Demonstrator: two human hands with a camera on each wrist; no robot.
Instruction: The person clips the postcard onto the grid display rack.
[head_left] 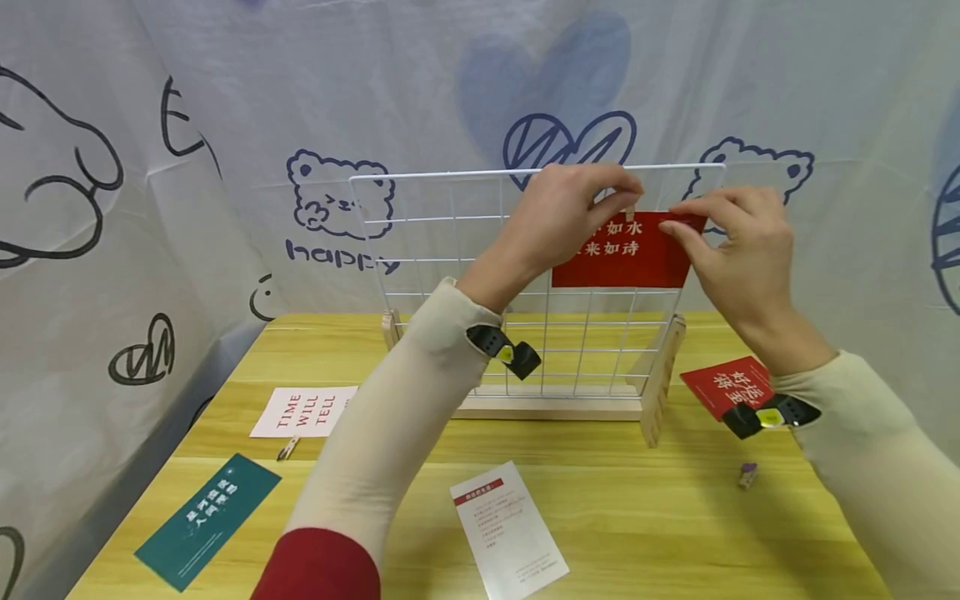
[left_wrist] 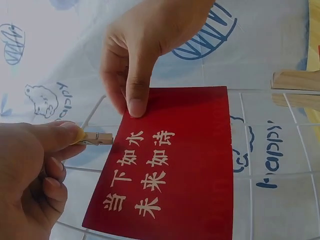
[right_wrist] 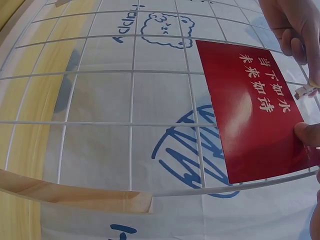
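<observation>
While the right hand (head_left: 750,250) pinches the card (head_left: 622,271), the left hand (head_left: 566,218) pinches a clip (left_wrist: 101,139) at its edge: likely clipping, next needing alignment with the grid (head_left: 450,174).

From head height the left hand (head_left: 562,208) covers the opening characters on the upper red card (head_left: 626,272), and some fingertips of the right hand (head_left: 742,250) are lost behind it; whether the clothespin (left_wrist: 99,138) bites the card or just touches, I can't tell. The left sleeve (head_left: 390,442) blocks the seven o'clock end of the wooden base (head_left: 555,408) and a corner of the TIME WILL TELL card (head_left: 288,402) at eight. At four, a black wrist strap (head_left: 797,409) masks part of the flat red card (head_left: 705,390). The white printed card (head_left: 513,537) at six runs off the bottom, its fine print too small to read.
</observation>
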